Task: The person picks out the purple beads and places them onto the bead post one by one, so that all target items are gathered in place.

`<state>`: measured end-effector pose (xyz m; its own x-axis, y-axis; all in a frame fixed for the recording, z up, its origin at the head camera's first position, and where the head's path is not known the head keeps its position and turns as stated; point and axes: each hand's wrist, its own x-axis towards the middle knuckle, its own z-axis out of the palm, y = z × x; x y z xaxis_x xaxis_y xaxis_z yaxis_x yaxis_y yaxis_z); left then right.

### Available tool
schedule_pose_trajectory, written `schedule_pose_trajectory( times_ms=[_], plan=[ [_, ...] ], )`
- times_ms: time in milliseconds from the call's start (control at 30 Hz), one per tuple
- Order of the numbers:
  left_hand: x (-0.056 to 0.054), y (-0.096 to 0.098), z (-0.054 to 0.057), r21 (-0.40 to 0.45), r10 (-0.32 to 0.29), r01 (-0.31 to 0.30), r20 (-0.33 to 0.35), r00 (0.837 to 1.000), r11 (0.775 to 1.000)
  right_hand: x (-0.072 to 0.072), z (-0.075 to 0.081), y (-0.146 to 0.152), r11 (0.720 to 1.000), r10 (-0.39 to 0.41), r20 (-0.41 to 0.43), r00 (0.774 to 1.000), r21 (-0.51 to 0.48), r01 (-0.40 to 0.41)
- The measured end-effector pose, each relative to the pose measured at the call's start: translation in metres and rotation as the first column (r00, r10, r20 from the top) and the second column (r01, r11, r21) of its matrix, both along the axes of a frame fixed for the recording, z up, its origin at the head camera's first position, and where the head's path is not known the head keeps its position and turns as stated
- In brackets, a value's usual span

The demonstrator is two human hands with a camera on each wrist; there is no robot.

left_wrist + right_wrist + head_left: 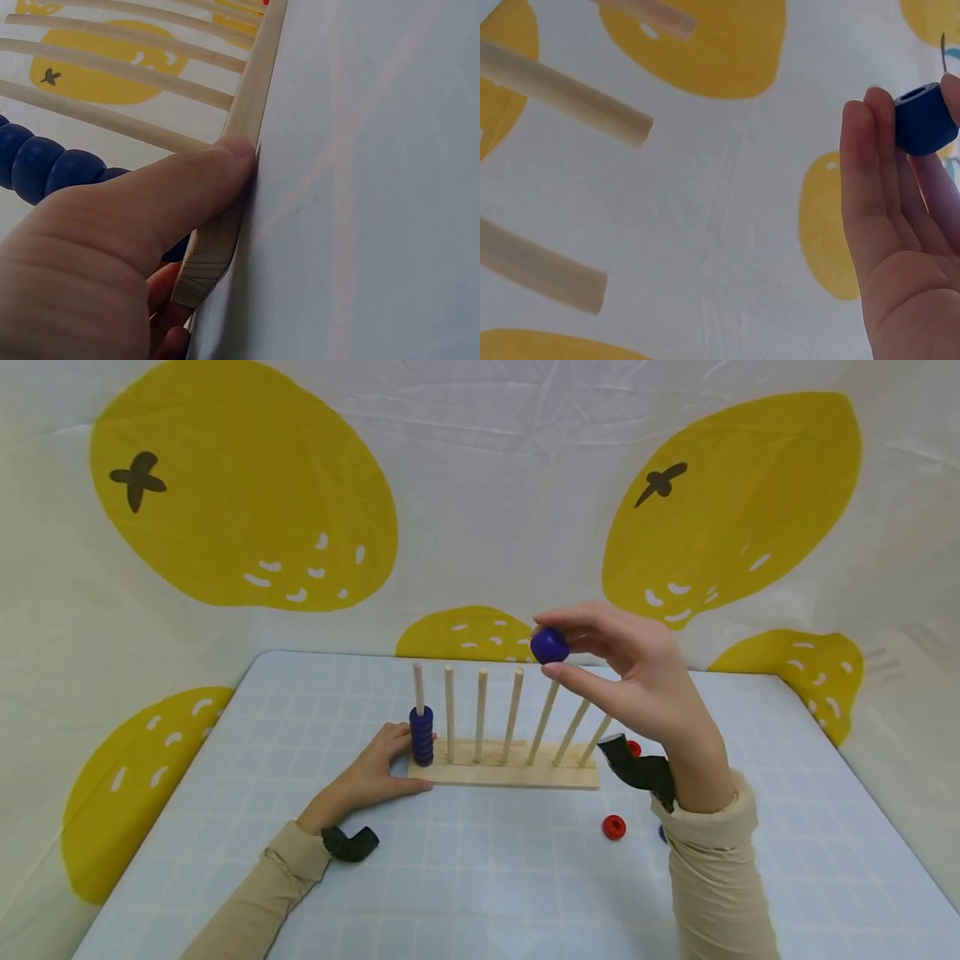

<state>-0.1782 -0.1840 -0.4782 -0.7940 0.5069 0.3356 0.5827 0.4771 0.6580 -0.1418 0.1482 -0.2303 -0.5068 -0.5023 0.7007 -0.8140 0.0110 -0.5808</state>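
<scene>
A wooden peg rack stands on the table, its flat base (517, 777) carrying a row of upright pegs (482, 714). Several blue beads (422, 737) are stacked on the leftmost peg. My left hand (378, 768) grips the left end of the base, thumb along the front and fingers behind, as the left wrist view shows. Above the right-hand pegs, my right hand (630, 668) pinches a blue bead (550, 645) between thumb and fingers. A hole shows in that bead (924, 124) in the right wrist view, apart from the peg tips.
One red bead (613, 827) lies in front of the rack's right end, and another red bead (633, 749) sits just beyond that end. A small blue piece (663, 833) is mostly hidden by the right wrist. Behind the table (465, 877) hangs a lemon-patterned cloth (480, 510).
</scene>
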Motion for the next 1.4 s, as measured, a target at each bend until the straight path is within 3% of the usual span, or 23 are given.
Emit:
schedule_pose_trajectory(
  times_ms=[200, 600, 1033, 1200, 1400],
  plan=[
    [0.000, 0.000, -0.001, 0.002, -0.002, 0.002, 0.014, 1.000, 1.000, -0.008, 0.002, -0.017, 0.999, 0.009, 0.036, 0.999, -0.037, -0.008],
    [0.001, 0.001, 0.002, 0.019, -0.010, 0.010, 0.011, 1.000, 1.000, -0.027, 0.006, -0.055, 0.989, 0.123, -0.036, 0.992, -0.078, -0.126],
    [0.001, 0.001, 0.001, 0.016, -0.010, 0.009, 0.015, 1.000, 1.000, -0.054, -0.010, -0.083, 0.984, 0.176, -0.119, 0.977, -0.003, -0.177],
    [-0.001, 0.000, 0.000, 0.007, -0.010, 0.009, 0.017, 1.000, 1.000, -0.063, -0.020, -0.089, 0.984, 0.177, -0.077, 0.981, 0.012, -0.177],
    [-0.001, 0.000, 0.000, -0.001, -0.005, 0.005, 0.030, 1.000, 1.000, -0.071, -0.032, -0.093, 0.990, 0.119, 0.017, 0.993, 0.074, -0.120]
  ],
)
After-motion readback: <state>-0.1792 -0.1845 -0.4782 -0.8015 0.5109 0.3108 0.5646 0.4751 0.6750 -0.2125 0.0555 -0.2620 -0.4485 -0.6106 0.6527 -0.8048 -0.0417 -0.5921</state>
